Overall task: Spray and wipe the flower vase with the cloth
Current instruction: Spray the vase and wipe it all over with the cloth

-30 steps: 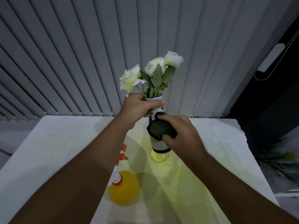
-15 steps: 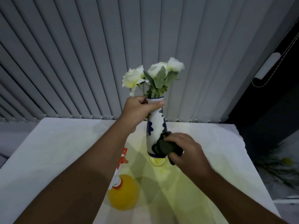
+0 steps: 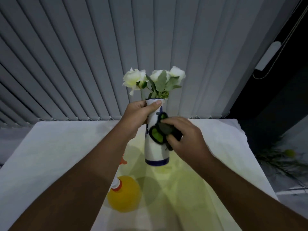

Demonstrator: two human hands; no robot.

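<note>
A tall white vase (image 3: 154, 152) with blue flower marks and a blue base band holds white roses (image 3: 133, 78) and green leaves. It is lifted above the table and tilted slightly. My left hand (image 3: 139, 114) grips it just under the rim. A dark cloth with green patches (image 3: 159, 134) is pressed against the vase's upper right side by my right hand (image 3: 185, 137). A yellow spray bottle (image 3: 124, 193) with a red and white nozzle stands on the table under my left forearm.
The white-covered table (image 3: 50, 155) reaches back to grey vertical blinds (image 3: 83, 55). Beyond its right edge lie dark floor space and some greenery (image 3: 283, 157). A yellowish glow lies on the cloth beneath the vase.
The vase has been lifted off the table. My right hand with the cloth went down to the vase's base, then back up to its upper part.
</note>
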